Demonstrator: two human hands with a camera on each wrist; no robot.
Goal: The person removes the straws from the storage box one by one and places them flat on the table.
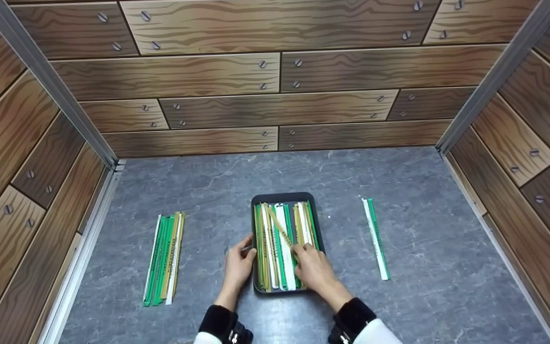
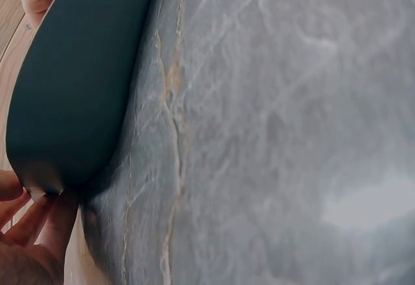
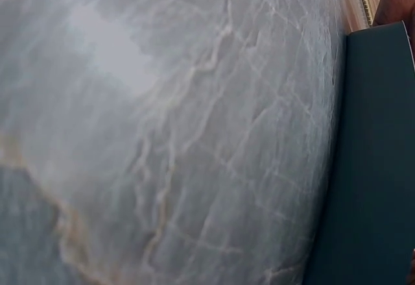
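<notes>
Pinching thin tan strip (image 1: 282, 229) from dark rectangular tray (image 1: 282, 196), right hand (image 1: 314, 270); left hand (image 1: 238, 265) fingers curled round tray edge.

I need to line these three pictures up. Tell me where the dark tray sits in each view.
Head: the dark tray lies at lower centre, between the two hands.
Left wrist: its outer wall fills the upper left.
Right wrist: its wall runs down the right edge.
Shared landmark: the grey marbled tabletop beside the tray.
</notes>
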